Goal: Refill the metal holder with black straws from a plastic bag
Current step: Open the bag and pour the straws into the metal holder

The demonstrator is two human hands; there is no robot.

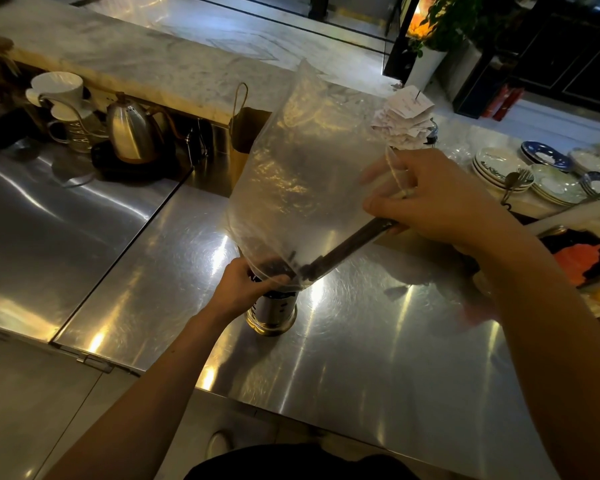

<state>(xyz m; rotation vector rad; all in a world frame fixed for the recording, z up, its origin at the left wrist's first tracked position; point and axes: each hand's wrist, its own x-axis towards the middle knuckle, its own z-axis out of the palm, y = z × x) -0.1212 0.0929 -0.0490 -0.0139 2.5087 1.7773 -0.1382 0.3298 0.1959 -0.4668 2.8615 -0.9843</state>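
A shiny metal holder [272, 311] stands on the steel counter [378, 341]. A large clear plastic bag [302, 161] is upended over it, its mouth down at the holder's top. My left hand [248, 285] grips the bag's mouth around the holder's rim, where dark straw ends show. A bundle of black straws [347, 245] slants inside the bag from upper right down to the holder. My right hand [440, 199] pinches the upper end of that bundle through the plastic, with a loop of string over its fingers.
A kettle [132, 133] on a black base, white cups [61, 95] and a brown paper bag [245, 133] stand at the back. A spike of receipts [404, 117] and stacked plates [513, 171] sit to the right. A lid seam and hinge [94, 360] cross the counter at left.
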